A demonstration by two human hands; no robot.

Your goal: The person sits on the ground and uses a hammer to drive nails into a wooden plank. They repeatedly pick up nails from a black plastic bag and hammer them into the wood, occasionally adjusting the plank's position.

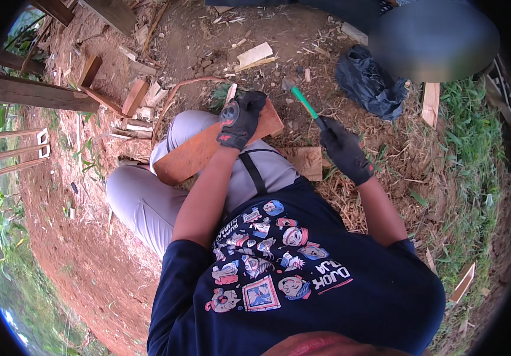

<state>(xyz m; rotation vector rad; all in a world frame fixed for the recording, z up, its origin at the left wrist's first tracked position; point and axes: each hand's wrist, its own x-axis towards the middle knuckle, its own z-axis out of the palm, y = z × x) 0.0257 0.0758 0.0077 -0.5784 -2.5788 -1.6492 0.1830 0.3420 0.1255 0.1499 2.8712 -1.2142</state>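
A reddish-brown wooden board (pixel 187 155) lies slantwise across my lap, its far right end raised beyond my thigh. My left hand (pixel 240 118), in a black glove, grips the board near that end; its fingers curl at the edge, and their tips are partly hidden. Off to the right, my right hand (pixel 345 148), also gloved in black, is closed around the dark grip of a hammer (pixel 306 102). The hammer has a green shaft, and its small grey head points up and left, apart from the board. A pale wood block (pixel 306 161) rests on the ground beside my hip.
A crumpled black plastic bag (pixel 371 82) lies at the upper right, next to a blurred person (pixel 433 41). Wood offcuts (pixel 255 55) and chips litter the soil ahead. Brown wooden pieces (pixel 134 98) and a thick beam (pixel 36 92) are at the left. Grass (pixel 469 160) grows on the right.
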